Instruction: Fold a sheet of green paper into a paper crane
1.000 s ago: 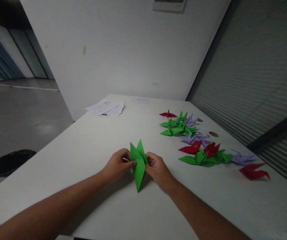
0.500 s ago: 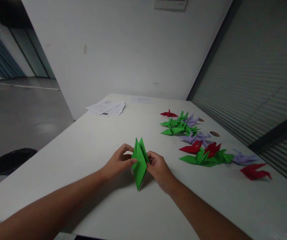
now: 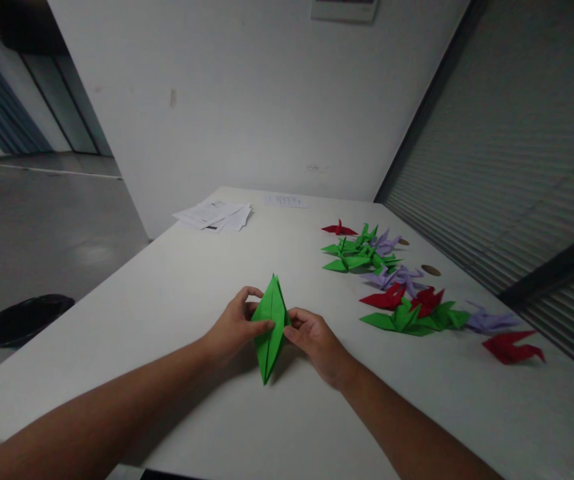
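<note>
A green folded paper [image 3: 269, 340], shaped like a long diamond with a crease down its middle, stands tilted between my hands just over the table. My left hand [image 3: 237, 325] pinches its left side, thumb flat on the front face and fingers behind. At the right edge, my right hand [image 3: 311, 335] grips the paper between thumb and fingers. The fingers behind the sheet are partly hidden.
Finished paper cranes in green [image 3: 347, 257], red [image 3: 511, 345] and purple [image 3: 489, 319] lie along the right of the white table [image 3: 207, 420]. Printed sheets [image 3: 214, 215] lie at the back left. A black bin [image 3: 24, 320] stands left of the table.
The green paper has turned so its broad creased face shows, and its top points have come together. Its lower tip has shifted slightly left. Both hands keep hold of it.
</note>
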`<control>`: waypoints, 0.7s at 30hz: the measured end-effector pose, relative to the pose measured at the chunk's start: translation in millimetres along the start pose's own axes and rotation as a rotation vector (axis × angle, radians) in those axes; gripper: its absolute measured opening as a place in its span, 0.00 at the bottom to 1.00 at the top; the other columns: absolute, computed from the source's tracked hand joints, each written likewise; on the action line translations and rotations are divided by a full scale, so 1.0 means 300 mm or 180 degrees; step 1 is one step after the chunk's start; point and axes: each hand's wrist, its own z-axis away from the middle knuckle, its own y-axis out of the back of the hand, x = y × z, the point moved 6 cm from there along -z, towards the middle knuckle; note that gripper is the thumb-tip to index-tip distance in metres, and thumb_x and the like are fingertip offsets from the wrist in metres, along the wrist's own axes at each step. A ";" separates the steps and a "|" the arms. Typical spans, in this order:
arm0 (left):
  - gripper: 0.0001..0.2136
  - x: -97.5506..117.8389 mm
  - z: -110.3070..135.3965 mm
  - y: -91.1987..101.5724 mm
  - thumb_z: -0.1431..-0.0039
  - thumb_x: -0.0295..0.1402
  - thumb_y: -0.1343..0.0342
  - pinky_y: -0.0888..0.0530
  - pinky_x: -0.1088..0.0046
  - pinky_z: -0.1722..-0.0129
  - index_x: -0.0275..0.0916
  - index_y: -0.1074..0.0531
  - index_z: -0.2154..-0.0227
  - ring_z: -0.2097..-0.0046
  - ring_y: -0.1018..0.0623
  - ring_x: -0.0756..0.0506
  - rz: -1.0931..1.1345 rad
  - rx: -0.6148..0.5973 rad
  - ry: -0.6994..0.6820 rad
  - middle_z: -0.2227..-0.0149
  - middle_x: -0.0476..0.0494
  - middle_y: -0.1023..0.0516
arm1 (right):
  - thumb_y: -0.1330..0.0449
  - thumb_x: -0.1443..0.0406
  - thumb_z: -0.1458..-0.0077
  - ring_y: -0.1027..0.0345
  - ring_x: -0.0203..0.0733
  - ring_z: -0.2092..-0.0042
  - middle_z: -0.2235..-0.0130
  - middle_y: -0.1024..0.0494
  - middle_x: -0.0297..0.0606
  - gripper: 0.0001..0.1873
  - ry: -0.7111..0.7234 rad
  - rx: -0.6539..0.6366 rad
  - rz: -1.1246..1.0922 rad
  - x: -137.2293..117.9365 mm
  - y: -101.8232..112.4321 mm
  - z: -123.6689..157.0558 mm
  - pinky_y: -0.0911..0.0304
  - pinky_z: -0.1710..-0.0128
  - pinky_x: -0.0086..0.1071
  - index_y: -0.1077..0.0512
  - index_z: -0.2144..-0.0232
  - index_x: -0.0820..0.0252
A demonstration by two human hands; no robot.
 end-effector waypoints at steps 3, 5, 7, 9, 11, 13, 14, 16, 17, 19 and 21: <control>0.28 0.001 0.002 -0.008 0.53 0.33 0.27 0.26 0.73 0.70 0.43 0.38 0.55 0.68 0.21 0.47 -0.0045 -0.0074 -0.0029 0.67 0.50 0.21 | 0.27 0.51 0.47 0.24 0.42 0.59 0.62 0.18 0.38 0.21 0.0009 -0.0004 0.0058 0.004 0.001 -0.003 0.31 0.54 0.37 0.24 0.61 0.59; 0.27 -0.001 0.003 -0.012 0.53 0.33 0.27 0.27 0.73 0.70 0.43 0.38 0.55 0.68 0.21 0.47 -0.0090 -0.0135 -0.0064 0.66 0.50 0.21 | 0.27 0.51 0.47 0.25 0.42 0.59 0.61 0.18 0.38 0.20 -0.0003 -0.0013 0.0074 0.005 -0.003 -0.005 0.31 0.54 0.36 0.24 0.61 0.59; 0.27 -0.005 0.003 -0.016 0.53 0.33 0.27 0.28 0.73 0.69 0.43 0.38 0.55 0.68 0.21 0.47 -0.0150 -0.0209 -0.0081 0.66 0.50 0.21 | 0.27 0.52 0.47 0.25 0.42 0.58 0.61 0.18 0.38 0.21 -0.0012 -0.0012 0.0111 0.005 -0.007 -0.006 0.31 0.55 0.35 0.23 0.60 0.59; 0.27 -0.009 0.005 -0.020 0.52 0.33 0.27 0.28 0.73 0.68 0.43 0.38 0.55 0.67 0.21 0.47 -0.0193 -0.0285 -0.0097 0.65 0.49 0.21 | 0.27 0.52 0.47 0.25 0.43 0.58 0.61 0.18 0.38 0.21 -0.0014 0.0016 0.0175 0.004 -0.010 -0.007 0.31 0.55 0.36 0.23 0.59 0.60; 0.26 -0.012 0.007 -0.022 0.51 0.34 0.27 0.28 0.72 0.68 0.43 0.38 0.55 0.66 0.21 0.47 -0.0213 -0.0346 -0.0108 0.64 0.47 0.20 | 0.27 0.52 0.47 0.25 0.45 0.57 0.61 0.18 0.37 0.21 -0.0026 0.0062 0.0241 0.006 -0.009 -0.007 0.31 0.54 0.38 0.23 0.58 0.60; 0.25 -0.013 0.009 -0.022 0.49 0.35 0.28 0.28 0.71 0.67 0.42 0.37 0.55 0.66 0.21 0.46 -0.0169 -0.0387 -0.0102 0.64 0.47 0.20 | 0.27 0.52 0.47 0.24 0.45 0.57 0.62 0.18 0.37 0.21 -0.0036 0.0132 0.0266 0.010 -0.003 -0.008 0.30 0.54 0.38 0.22 0.59 0.60; 0.24 -0.013 0.009 -0.022 0.48 0.35 0.28 0.29 0.71 0.67 0.42 0.36 0.55 0.66 0.22 0.46 -0.0128 -0.0403 -0.0098 0.64 0.47 0.20 | 0.27 0.53 0.47 0.24 0.45 0.58 0.63 0.18 0.37 0.20 -0.0038 0.0177 0.0272 0.013 0.002 -0.009 0.30 0.54 0.38 0.22 0.60 0.60; 0.21 -0.010 0.009 -0.019 0.47 0.34 0.30 0.30 0.71 0.67 0.41 0.34 0.55 0.66 0.23 0.47 -0.0030 -0.0407 -0.0108 0.65 0.48 0.21 | 0.27 0.53 0.48 0.24 0.45 0.60 0.63 0.18 0.38 0.20 -0.0045 0.0271 0.0285 0.017 0.013 -0.010 0.30 0.56 0.38 0.22 0.60 0.60; 0.19 -0.008 0.009 -0.015 0.47 0.33 0.31 0.30 0.71 0.66 0.41 0.33 0.56 0.67 0.23 0.48 0.0020 -0.0385 -0.0134 0.66 0.48 0.21 | 0.27 0.53 0.48 0.24 0.45 0.60 0.63 0.17 0.38 0.20 -0.0044 0.0321 0.0295 0.018 0.020 -0.010 0.29 0.57 0.38 0.22 0.60 0.60; 0.16 -0.002 0.006 -0.006 0.47 0.31 0.32 0.30 0.72 0.65 0.41 0.31 0.58 0.66 0.24 0.48 0.0108 -0.0305 -0.0208 0.67 0.49 0.22 | 0.27 0.53 0.48 0.23 0.46 0.61 0.63 0.17 0.38 0.19 -0.0033 0.0407 0.0318 0.018 0.031 -0.011 0.29 0.58 0.38 0.22 0.60 0.60; 0.11 0.002 0.003 0.003 0.47 0.29 0.35 0.30 0.71 0.64 0.40 0.29 0.62 0.65 0.25 0.48 0.0165 -0.0232 -0.0259 0.68 0.49 0.23 | 0.27 0.53 0.48 0.23 0.46 0.61 0.63 0.17 0.38 0.19 -0.0014 0.0486 0.0326 0.016 0.040 -0.010 0.29 0.57 0.39 0.22 0.61 0.60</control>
